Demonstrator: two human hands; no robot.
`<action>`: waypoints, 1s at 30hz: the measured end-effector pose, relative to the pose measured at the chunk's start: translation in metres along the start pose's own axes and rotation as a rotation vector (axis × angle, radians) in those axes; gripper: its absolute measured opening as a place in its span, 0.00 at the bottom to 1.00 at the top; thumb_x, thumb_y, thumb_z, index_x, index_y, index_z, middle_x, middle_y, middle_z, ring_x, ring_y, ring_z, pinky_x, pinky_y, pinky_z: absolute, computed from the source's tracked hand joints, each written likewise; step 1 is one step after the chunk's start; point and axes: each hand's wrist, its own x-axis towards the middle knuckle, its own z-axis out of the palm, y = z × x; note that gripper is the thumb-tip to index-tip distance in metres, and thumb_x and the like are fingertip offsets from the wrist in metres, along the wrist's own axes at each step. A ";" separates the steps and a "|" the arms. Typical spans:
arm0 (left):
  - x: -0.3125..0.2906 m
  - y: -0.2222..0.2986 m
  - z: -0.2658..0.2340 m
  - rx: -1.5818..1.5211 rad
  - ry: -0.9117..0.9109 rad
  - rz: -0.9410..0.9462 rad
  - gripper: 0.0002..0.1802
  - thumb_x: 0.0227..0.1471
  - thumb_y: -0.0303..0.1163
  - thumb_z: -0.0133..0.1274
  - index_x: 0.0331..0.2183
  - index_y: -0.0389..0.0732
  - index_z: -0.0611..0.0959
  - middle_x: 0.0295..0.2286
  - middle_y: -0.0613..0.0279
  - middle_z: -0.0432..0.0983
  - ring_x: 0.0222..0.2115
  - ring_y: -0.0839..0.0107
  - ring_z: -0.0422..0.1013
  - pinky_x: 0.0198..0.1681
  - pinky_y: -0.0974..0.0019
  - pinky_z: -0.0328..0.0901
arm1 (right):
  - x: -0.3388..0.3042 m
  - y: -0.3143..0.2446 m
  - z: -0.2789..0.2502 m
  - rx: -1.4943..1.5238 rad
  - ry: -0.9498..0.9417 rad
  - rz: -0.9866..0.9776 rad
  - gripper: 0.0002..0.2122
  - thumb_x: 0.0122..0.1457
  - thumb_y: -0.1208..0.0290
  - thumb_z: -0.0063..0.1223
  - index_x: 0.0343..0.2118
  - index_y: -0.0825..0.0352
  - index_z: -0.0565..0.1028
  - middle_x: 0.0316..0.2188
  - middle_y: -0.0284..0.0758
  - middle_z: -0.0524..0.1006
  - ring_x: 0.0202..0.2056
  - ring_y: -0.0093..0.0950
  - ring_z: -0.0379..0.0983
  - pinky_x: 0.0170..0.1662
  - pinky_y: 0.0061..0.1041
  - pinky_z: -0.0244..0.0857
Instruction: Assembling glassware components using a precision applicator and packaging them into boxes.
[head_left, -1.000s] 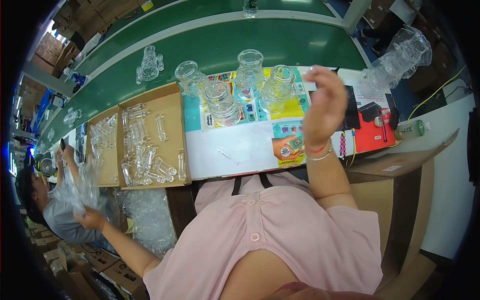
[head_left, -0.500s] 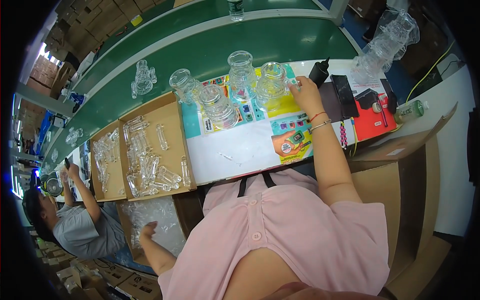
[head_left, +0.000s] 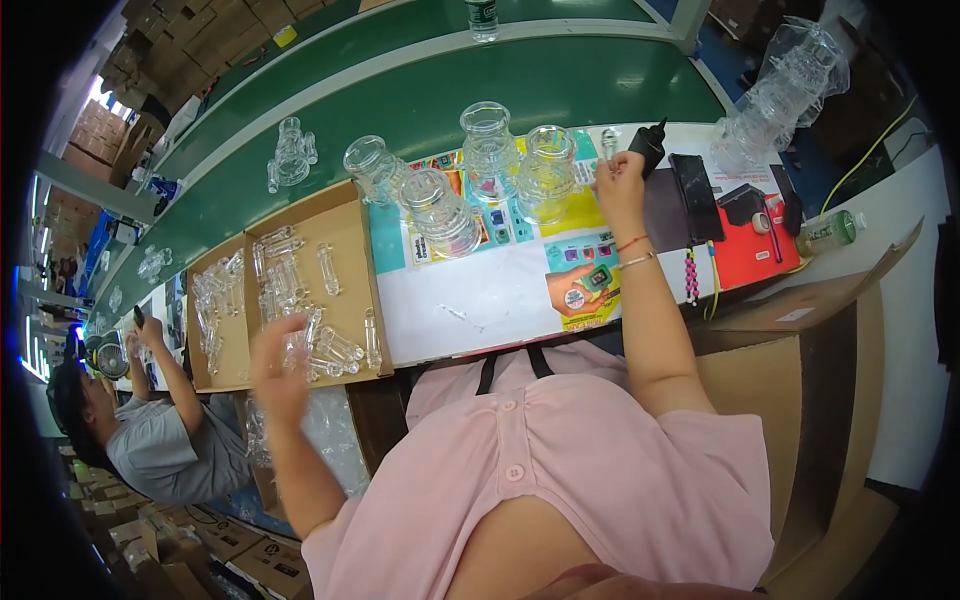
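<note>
My right hand (head_left: 622, 182) is closed on a small clear tube (head_left: 610, 142), whose upper end stands above my fingers. Beside that hand stands a black squeeze bottle (head_left: 650, 150) with a pointed nozzle. To its left is a clear, ring-shouldered vessel (head_left: 546, 170), with similar vessels (head_left: 438, 212) grouped farther left. My left hand (head_left: 280, 370), smeared by motion, is over the near edge of a cardboard tray (head_left: 352, 235). Several clear tubes (head_left: 335, 352) lie in the tray's right compartment, and more fill the left one. Whether the left fingers hold anything is not visible.
A phone (head_left: 692, 195) and a red sheet (head_left: 745, 240) lie to the right, with a plastic bottle (head_left: 832, 232) beyond. Wrapped clear vessels (head_left: 780, 100) stand at far right. Below the tray sits a plastic-lined box (head_left: 335, 430). At left, a person (head_left: 180, 450) works.
My left hand has risen from the plastic-lined box to the tray's near edge. My right hand has shifted slightly right, and a clear tube now shows above its fingers.
</note>
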 end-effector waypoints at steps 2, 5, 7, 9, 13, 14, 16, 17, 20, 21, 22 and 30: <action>0.012 0.034 0.067 -0.163 -0.221 0.158 0.16 0.42 0.24 0.53 0.38 0.36 0.76 0.37 0.55 0.73 0.40 0.63 0.67 0.46 0.63 0.59 | -0.008 -0.012 -0.008 0.345 0.024 0.071 0.10 0.54 0.70 0.47 0.33 0.69 0.60 0.22 0.33 0.67 0.21 0.21 0.65 0.24 0.20 0.61; 0.038 0.060 0.167 -0.530 -0.430 0.077 0.30 0.42 0.25 0.55 0.49 0.35 0.65 0.47 0.51 0.63 0.48 0.61 0.61 0.52 0.63 0.55 | -0.020 -0.038 -0.017 0.610 0.015 0.057 0.09 0.56 0.70 0.44 0.34 0.68 0.61 0.21 0.28 0.65 0.20 0.15 0.60 0.24 0.13 0.55; 0.047 0.050 0.239 -0.590 -0.276 -0.040 0.38 0.38 0.31 0.60 0.50 0.33 0.61 0.45 0.46 0.61 0.47 0.56 0.61 0.49 0.62 0.58 | -0.030 -0.055 -0.026 0.686 -0.027 0.046 0.12 0.59 0.65 0.40 0.38 0.70 0.63 0.21 0.28 0.65 0.20 0.15 0.59 0.24 0.12 0.53; 0.070 0.047 0.283 -0.435 -0.189 -0.068 0.46 0.34 0.36 0.63 0.51 0.32 0.58 0.46 0.43 0.60 0.48 0.54 0.59 0.50 0.61 0.56 | -0.035 -0.057 -0.038 0.835 -0.077 0.102 0.15 0.60 0.62 0.36 0.40 0.71 0.64 0.22 0.28 0.65 0.20 0.15 0.59 0.24 0.12 0.53; 0.095 0.060 0.311 -0.457 -0.126 -0.205 0.45 0.31 0.38 0.64 0.49 0.30 0.60 0.44 0.44 0.61 0.48 0.56 0.59 0.51 0.61 0.55 | -0.046 -0.071 -0.058 1.006 -0.135 0.168 0.22 0.62 0.56 0.28 0.43 0.73 0.65 0.22 0.28 0.66 0.22 0.16 0.61 0.25 0.13 0.54; 0.097 0.060 0.312 -0.443 -0.137 -0.200 0.44 0.30 0.38 0.65 0.47 0.30 0.61 0.43 0.45 0.61 0.48 0.56 0.59 0.51 0.61 0.55 | -0.047 -0.071 -0.060 1.003 -0.130 0.162 0.22 0.62 0.56 0.28 0.43 0.73 0.65 0.22 0.28 0.66 0.22 0.16 0.61 0.25 0.13 0.54; 0.099 0.066 0.312 -0.438 -0.162 -0.183 0.42 0.30 0.37 0.65 0.45 0.30 0.63 0.42 0.46 0.62 0.48 0.57 0.59 0.51 0.61 0.55 | -0.049 -0.068 -0.064 1.054 -0.146 0.156 0.20 0.63 0.58 0.28 0.42 0.72 0.65 0.23 0.29 0.66 0.23 0.17 0.62 0.27 0.14 0.55; 0.095 0.067 0.308 -0.291 -0.196 -0.157 0.43 0.30 0.36 0.65 0.46 0.30 0.62 0.43 0.47 0.62 0.47 0.59 0.60 0.51 0.63 0.55 | -0.050 -0.070 -0.065 1.047 -0.138 0.151 0.20 0.63 0.58 0.28 0.42 0.72 0.65 0.23 0.29 0.66 0.23 0.17 0.62 0.27 0.14 0.55; 0.072 0.073 0.298 -0.479 -0.260 -0.134 0.45 0.29 0.36 0.65 0.48 0.32 0.60 0.45 0.51 0.61 0.48 0.61 0.59 0.51 0.64 0.54 | -0.051 -0.073 -0.078 1.204 -0.200 0.133 0.17 0.62 0.60 0.32 0.40 0.70 0.65 0.26 0.32 0.66 0.25 0.20 0.62 0.30 0.18 0.56; 0.065 0.068 0.292 -0.844 -0.287 -0.155 0.46 0.28 0.37 0.66 0.48 0.34 0.59 0.45 0.54 0.60 0.49 0.62 0.57 0.52 0.63 0.52 | -0.053 -0.080 -0.080 1.199 -0.203 0.131 0.17 0.62 0.60 0.32 0.40 0.70 0.65 0.26 0.32 0.66 0.25 0.20 0.62 0.30 0.18 0.56; 0.062 0.072 0.278 -0.847 -0.289 -0.160 0.46 0.28 0.37 0.66 0.48 0.34 0.59 0.45 0.54 0.60 0.49 0.62 0.57 0.52 0.63 0.52 | -0.055 -0.085 -0.082 1.239 -0.240 0.144 0.16 0.62 0.60 0.32 0.40 0.70 0.65 0.27 0.32 0.66 0.25 0.20 0.61 0.30 0.19 0.56; 0.047 0.084 0.164 -1.534 -0.357 -0.192 0.52 0.40 0.48 0.58 0.55 0.39 0.44 0.52 0.54 0.51 0.53 0.62 0.51 0.54 0.58 0.50 | -0.071 -0.127 -0.082 1.434 -0.402 0.236 0.18 0.61 0.61 0.34 0.49 0.69 0.60 0.29 0.33 0.66 0.25 0.20 0.60 0.30 0.18 0.54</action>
